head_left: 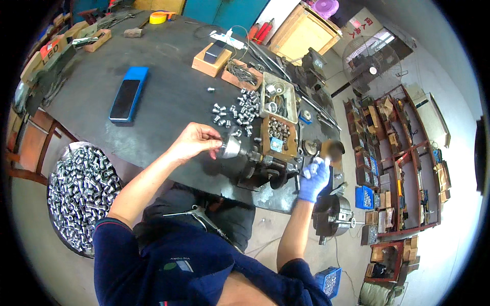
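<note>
My bare left hand (196,143) reaches over the front edge of the dark workbench. Its thumb and forefinger close together at the face of a silver cone-shaped chuck (231,147); whatever they pinch is too small to make out. The chuck sits at the left end of a dark bench-mounted spindle fixture (268,173). To the right of that fixture, my right hand (314,178) wears a blue and white glove. Its fingers are curled closed, and what they grip is hidden. Small shiny metal fittings (246,108) lie loose just beyond the chuck.
A wooden box (290,153) of metal parts and a pale tray (292,115) stand behind the fixture. A blue-cased phone (127,97) lies at left on the bench. A large container of fittings (84,196) is by my left elbow. A machine chuck (332,217) stands right.
</note>
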Demonstrator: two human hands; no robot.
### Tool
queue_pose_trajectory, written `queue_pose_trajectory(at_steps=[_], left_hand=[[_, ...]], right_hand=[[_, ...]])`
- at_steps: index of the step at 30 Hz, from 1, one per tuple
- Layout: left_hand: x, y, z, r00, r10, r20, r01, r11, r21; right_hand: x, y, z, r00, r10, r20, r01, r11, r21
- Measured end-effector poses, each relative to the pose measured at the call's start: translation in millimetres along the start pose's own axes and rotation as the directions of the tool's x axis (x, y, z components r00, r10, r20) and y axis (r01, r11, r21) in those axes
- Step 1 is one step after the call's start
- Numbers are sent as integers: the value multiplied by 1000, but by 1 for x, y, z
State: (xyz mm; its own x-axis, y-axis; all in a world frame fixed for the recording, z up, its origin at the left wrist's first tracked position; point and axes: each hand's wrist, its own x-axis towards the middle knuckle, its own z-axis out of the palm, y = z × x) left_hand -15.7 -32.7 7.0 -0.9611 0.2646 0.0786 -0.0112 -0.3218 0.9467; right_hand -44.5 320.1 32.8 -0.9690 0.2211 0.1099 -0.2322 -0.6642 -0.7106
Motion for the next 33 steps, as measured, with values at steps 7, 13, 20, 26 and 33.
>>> queue_pose_trajectory(at_steps=[7, 13, 20, 26, 33], left_hand=[[-3, 4, 2, 1000, 5, -16, -5, 1000, -25], [-14, 14, -6, 997, 34, -71, -29, 997, 70], [-115, 49, -82, 910, 95, -403, 67, 927, 368], [-265, 57, -157, 633, 240, -736, 424, 688, 589], [-309, 65, -162, 511, 407, -757, 857, -181, 482]], right_hand=[[-41, 32, -84, 946, 272, -177, -281, 959, -26], [33, 78, -79, 954, 105, -280, -206, 909, -363], [34, 19, -8, 998, 1, -58, -5, 997, -80], [-50, -1, -22, 995, -90, 34, 91, 996, -20], [-49, 50, -83, 962, 184, -202, -204, 975, -84]])
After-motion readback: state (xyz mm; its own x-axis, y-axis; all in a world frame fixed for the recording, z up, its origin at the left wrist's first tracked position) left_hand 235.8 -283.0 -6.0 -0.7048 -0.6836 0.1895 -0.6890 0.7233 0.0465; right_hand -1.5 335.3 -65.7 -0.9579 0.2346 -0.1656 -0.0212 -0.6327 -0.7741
